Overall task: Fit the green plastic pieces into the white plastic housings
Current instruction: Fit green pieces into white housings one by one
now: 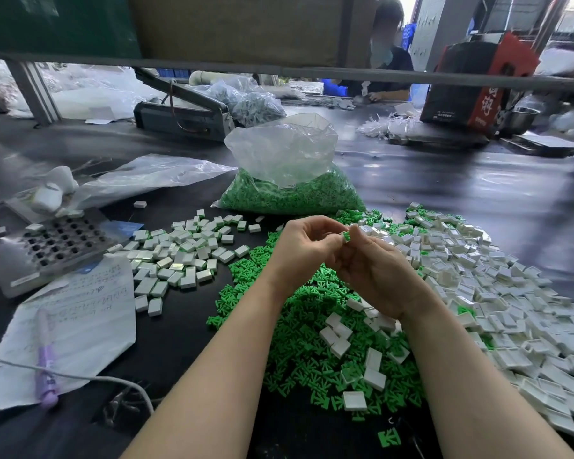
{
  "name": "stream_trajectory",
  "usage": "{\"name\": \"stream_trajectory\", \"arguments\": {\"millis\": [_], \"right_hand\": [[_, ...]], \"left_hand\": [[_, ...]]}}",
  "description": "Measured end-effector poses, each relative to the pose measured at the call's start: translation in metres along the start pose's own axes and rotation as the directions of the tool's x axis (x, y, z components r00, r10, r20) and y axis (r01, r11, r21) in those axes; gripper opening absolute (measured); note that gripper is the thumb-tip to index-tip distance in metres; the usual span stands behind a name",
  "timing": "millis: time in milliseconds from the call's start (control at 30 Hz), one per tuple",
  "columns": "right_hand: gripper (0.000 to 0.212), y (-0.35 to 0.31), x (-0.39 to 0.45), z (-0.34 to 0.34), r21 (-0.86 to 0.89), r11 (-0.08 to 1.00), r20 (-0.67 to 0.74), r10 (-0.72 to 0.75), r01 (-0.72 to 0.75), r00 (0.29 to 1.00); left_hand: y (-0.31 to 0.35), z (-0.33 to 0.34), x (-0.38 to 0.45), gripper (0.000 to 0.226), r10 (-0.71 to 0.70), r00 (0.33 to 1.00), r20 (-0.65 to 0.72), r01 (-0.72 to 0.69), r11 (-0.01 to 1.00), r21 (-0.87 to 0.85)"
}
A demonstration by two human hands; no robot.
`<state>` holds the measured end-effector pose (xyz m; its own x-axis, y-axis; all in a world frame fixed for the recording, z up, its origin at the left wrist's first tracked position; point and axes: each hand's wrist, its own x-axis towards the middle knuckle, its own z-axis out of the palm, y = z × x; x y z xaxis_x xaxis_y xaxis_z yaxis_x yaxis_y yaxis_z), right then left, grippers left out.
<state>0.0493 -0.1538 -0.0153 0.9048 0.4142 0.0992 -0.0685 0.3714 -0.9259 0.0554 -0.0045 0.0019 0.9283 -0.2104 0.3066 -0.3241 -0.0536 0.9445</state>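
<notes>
Two hands meet above a heap of green pieces [299, 332]. The left hand [304, 248] and right hand [376, 273] pinch one green piece [346, 236] between fingertips (orientation too small to tell); white housings [497, 293] lie right.

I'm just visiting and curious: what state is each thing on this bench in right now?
Left hand: pinching the green piece.
Right hand: curled, fingertips at the same piece.
Green piece: held above the pile.
Bag: open, part full of green pieces.
Pen: lying on paper.
</notes>
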Motion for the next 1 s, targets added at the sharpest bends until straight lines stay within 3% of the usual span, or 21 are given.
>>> {"name": "stream_trajectory", "arguments": {"millis": [167,633,833,1000], "right_hand": [[0.038,-0.002,-0.002,0.003,0.086,0.996,-0.008,0.033,-0.032,0.999],[0.036,0.003,0.002,0.005,0.101,0.995,-0.050,0.015,-0.010,0.999],[0.037,0.003,0.003,0.004,0.105,0.994,-0.055,0.001,0.005,0.998],[0.040,0.002,0.002,0.005,0.002,1.000,-0.042,-0.026,0.026,0.999]], "left_hand": [[0.000,-0.006,0.001,0.015,0.012,0.997,0.071,-0.020,0.995,0.099],[-0.002,-0.008,0.002,0.026,0.130,0.991,0.026,-0.133,0.971,0.199],[0.004,-0.005,0.000,0.016,0.007,0.999,0.047,-0.011,0.995,0.096],[0.012,0.001,-0.005,0.017,-0.077,0.997,0.007,0.077,0.997,-0.012]]}}
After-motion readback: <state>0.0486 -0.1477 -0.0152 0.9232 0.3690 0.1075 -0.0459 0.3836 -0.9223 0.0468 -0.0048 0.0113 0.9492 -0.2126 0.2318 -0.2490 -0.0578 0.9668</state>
